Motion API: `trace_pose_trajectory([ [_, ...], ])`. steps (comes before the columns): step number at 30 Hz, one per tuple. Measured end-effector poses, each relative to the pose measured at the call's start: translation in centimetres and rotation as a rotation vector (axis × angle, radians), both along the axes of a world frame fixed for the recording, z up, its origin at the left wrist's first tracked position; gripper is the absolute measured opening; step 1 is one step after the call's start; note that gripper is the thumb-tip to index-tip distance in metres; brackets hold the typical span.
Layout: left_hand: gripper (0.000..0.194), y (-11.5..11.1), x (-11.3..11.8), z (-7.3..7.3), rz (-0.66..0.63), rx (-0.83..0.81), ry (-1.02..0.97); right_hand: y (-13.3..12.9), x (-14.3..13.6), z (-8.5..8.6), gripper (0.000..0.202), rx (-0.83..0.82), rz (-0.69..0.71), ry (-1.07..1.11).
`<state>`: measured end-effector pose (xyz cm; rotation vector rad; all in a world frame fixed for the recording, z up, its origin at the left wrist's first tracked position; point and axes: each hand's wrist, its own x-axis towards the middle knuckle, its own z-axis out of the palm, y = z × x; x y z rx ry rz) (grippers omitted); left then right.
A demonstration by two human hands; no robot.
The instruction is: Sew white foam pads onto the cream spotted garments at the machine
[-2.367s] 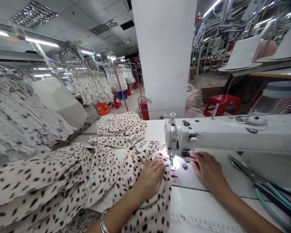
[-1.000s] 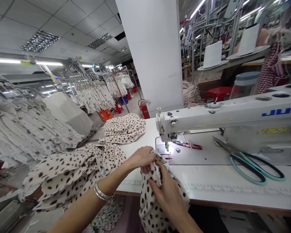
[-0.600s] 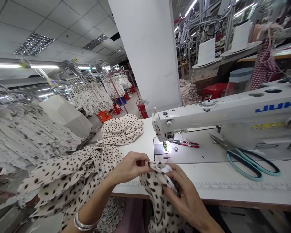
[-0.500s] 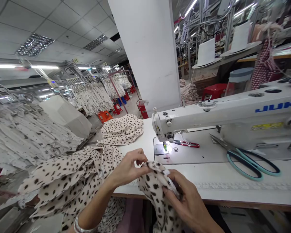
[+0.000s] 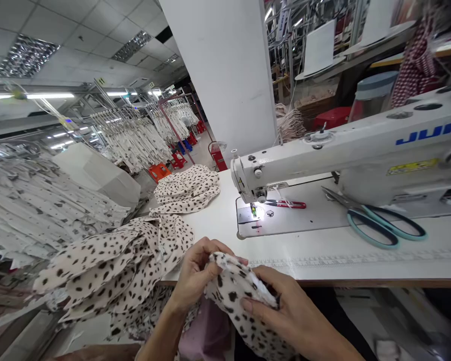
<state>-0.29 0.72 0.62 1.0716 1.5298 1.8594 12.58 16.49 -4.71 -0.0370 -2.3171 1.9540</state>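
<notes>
Spotted cloth at lower centre of frame, between your hands, gathered edge sloping down rightward. Your left hand pinches upper end; your right hand grips lower end; both equally near. Loose spotted pile at left. Beyond, on worktop: scissors at right, red snips under arm of sewing machine, which stands upper right of cloth. Farther, pillar at upper centre.

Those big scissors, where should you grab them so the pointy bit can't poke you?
Probably by the handle loops, the right hand coming from the near side once it lets go of the spotted cloth. The scissors lie with loops right and nearer, blades pointing left and away.
</notes>
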Motion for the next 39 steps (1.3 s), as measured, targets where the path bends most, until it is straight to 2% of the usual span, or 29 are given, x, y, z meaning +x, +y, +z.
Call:
trace_pose_trajectory([
  [3, 0.013, -0.3, 0.3, 0.5, 0.035, -0.116, 0.027, 0.3, 0.5, 0.0, 0.007, 0.105, -0.045, 0.039],
  [7, 0.019, 0.3, 0.7, 0.9, 0.062, -0.291, 0.14, 1.0, 1.5, 0.0, 0.016, 0.171, -0.127, 0.076],
  [13, 0.018, 2.8, 1.3, 0.2, 0.059, -0.129, 0.068, 2.1, 3.4, -0.4, 0.016, 0.182, -0.179, 0.088],
  [18, 0.021, 4.1, 2.6, 0.6, 0.02, -0.205, 0.051, 3.2, 4.9, -2.2, 0.022, 0.225, -0.298, 0.151],
  [20, 0.022, 4.5, 3.2, 0.9, 0.002, -0.239, 0.053, 3.7, 5.4, -3.1, 0.025, 0.204, -0.281, 0.155],
  [24, 0.023, 5.2, 4.1, 1.2, -0.034, -0.346, 0.091, 4.3, 6.1, -5.0, 0.034, 0.118, -0.146, 0.1],
  [28, 0.032, 5.8, 5.0, 1.1, -0.047, -0.426, 0.195, 4.0, 6.9, -5.8, 0.017, 0.016, -0.164, 0.079],
  [31, 0.026, 6.2, 5.9, 0.8, -0.053, -0.47, 0.267, 4.1, 7.5, -6.1, 0.015, -0.048, -0.163, 0.021],
  [33, 0.024, 6.5, 6.6, 0.3, 0.003, -0.468, 0.233, 4.6, 7.6, -6.4, 0.02, -0.083, -0.116, -0.031],
  [36, 0.033, 7.0, 7.9, -0.6, 0.161, -0.453, 0.153, 5.1, 7.3, -7.3, 0.044, -0.157, -0.014, -0.087],
  [39, 0.029, 7.2, 9.3, -1.7, 0.315, -0.48, 0.247, 4.5, 6.9, -8.4, 0.06, -0.183, 0.068, -0.075],
])
